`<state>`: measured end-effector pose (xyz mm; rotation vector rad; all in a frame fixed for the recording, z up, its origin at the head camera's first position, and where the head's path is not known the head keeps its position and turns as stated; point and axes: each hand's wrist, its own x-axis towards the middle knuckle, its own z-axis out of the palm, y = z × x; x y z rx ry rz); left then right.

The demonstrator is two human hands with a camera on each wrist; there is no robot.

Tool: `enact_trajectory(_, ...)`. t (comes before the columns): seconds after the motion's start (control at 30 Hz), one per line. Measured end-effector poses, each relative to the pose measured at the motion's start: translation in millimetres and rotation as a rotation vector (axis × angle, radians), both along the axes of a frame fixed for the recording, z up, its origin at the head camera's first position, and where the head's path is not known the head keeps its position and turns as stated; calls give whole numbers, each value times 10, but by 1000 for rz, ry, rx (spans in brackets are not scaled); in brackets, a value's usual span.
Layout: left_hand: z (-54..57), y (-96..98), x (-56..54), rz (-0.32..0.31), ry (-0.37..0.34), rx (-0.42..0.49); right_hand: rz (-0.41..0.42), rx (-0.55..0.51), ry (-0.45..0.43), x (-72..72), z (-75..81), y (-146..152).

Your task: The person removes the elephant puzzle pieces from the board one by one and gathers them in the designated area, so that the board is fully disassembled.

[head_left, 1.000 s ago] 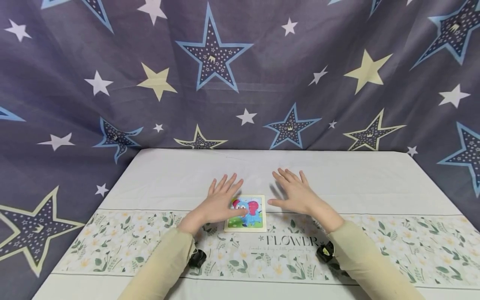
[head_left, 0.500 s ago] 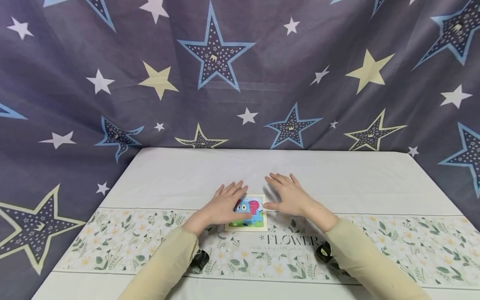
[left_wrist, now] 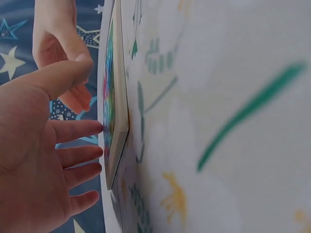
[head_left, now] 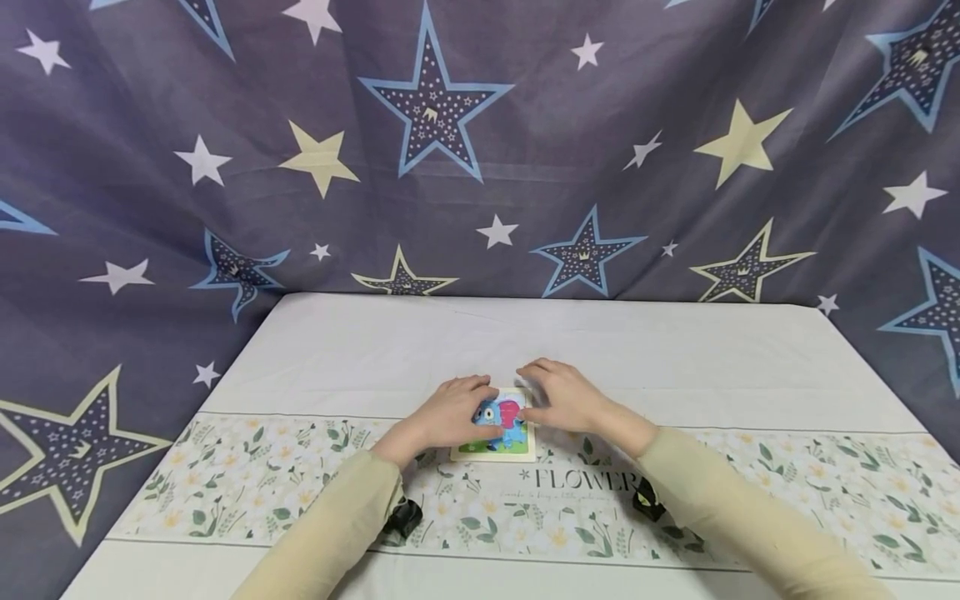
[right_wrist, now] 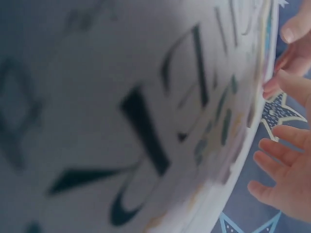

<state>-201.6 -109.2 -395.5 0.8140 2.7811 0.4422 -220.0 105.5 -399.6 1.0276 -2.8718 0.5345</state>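
A small square picture puzzle (head_left: 512, 414) with a pale frame lies flat on the table, showing a blue elephant with a pink ear. My left hand (head_left: 450, 414) hovers over its left side, palm down, fingers gently bent and thumb across the lower part of the picture. At the right edge is my right hand (head_left: 570, 400), its thumb reaching over the frame. The left wrist view shows the left fingertips (left_wrist: 99, 127) right by the puzzle's face (left_wrist: 119, 92), with the right hand (left_wrist: 56, 29) beyond. In the right wrist view the right hand (right_wrist: 291, 170) has spread fingers and holds nothing.
A white tablecloth (head_left: 360, 350) with a floral band and the printed word FLOWER covers the table. Behind it hangs a dark star-patterned curtain (head_left: 540, 150). Black wrist cameras sit under both sleeves (head_left: 330, 525).
Both hands have come closer together and lower, the left moving right over the puzzle and the right moving left to its edge. Their fingers bend more than before. The puzzle stays in place.
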Motion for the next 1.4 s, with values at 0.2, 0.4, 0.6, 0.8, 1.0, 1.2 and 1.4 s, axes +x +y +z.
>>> enact_trajectory(0.2,-28,30,-43,20,-11,12,-20,-12,-13,-7,-44,-55)
enact_trajectory(0.4,-33,73,-42,23,3,3,-70,4,-22,1,-79,-101)
enact_trajectory(0.6,-25,120,-33,29,27,-12,-102,-13,-37,8,-92,-126)
enact_trajectory(0.8,-23,159,-21,48,47,-20,-133,-4,-48,16,-92,-169)
enact_trajectory(1.0,-47,171,-18,62,52,-2,-163,-30,-66,21,-103,-191)
enact_trajectory(1.2,-50,169,-13,79,36,36,-203,-39,-80,33,-81,-218)
enact_trajectory(1.4,-48,170,-29,90,23,43,-261,-50,-120,66,-23,-271)
